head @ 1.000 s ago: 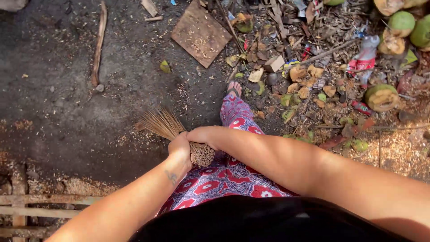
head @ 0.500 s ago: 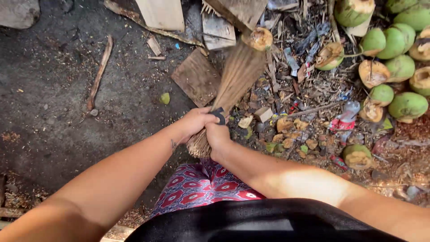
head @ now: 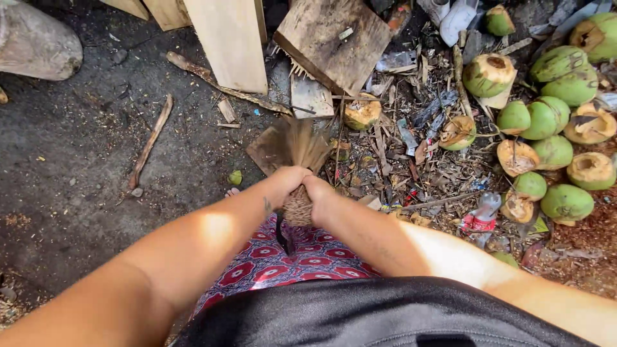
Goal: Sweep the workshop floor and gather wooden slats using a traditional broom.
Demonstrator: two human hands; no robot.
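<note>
Both hands grip a bundle broom of thin brown sticks (head: 297, 142) at its bound butt end. My left hand (head: 287, 179) wraps the bundle from the left, my right hand (head: 319, 193) from the right, close together. The bristles fan forward over a flat brown board (head: 268, 151) on dark soil and look blurred. A black band hangs below the grip. Below my arms are red-and-purple patterned trousers (head: 270, 260), and toes peek out at the left.
Green and cut-open coconuts (head: 546, 119) lie heaped at the right among dry leaves, sticks and a plastic bottle (head: 479, 215). Pale wooden planks (head: 226, 40) and a worn board (head: 334, 35) lean at the top. A log (head: 35, 45) lies top left, a stick (head: 149, 142) on bare soil.
The broom swung from low left up to the right, and now points nearly straight ahead, foreshortened. The view shifted forward, so planks and more coconuts show.
</note>
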